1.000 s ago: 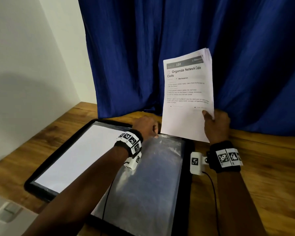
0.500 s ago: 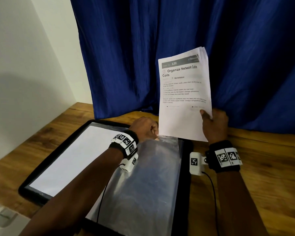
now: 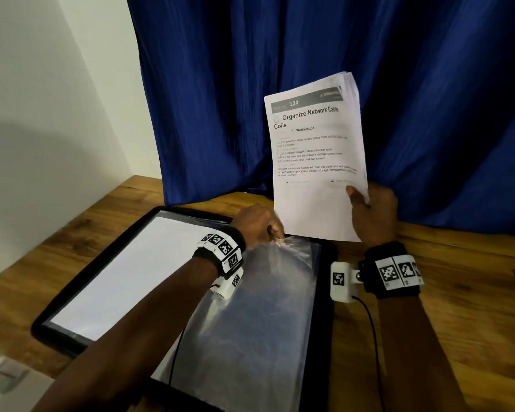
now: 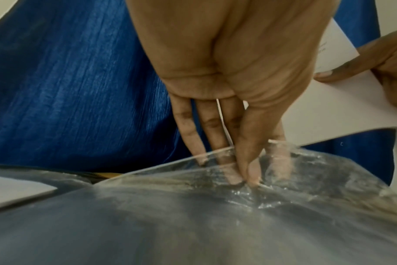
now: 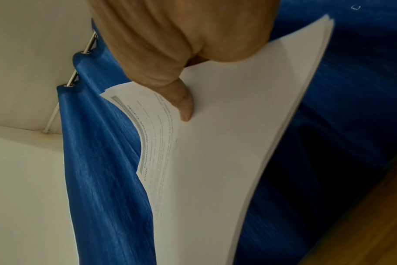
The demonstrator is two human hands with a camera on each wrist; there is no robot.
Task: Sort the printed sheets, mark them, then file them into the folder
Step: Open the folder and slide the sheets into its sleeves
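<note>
With the left hand (image 3: 257,223) pinching the clear sleeve's (image 3: 259,316) top edge at mid-frame in the open folder (image 3: 324,322) on the counter (image 3: 458,292), seemingly parting it, the right hand (image 3: 372,215), gripping the sheets (image 3: 312,162) upright just above, should square their bottom edge and ease them in.

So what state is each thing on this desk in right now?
Folder: open flat on the wooden desk.
Plastic sleeve: top edge pinched up by the left hand.
Stack of printed sheets: held upright by the right hand, above the sleeve.
White sheet: lying in the folder's left side.
</note>
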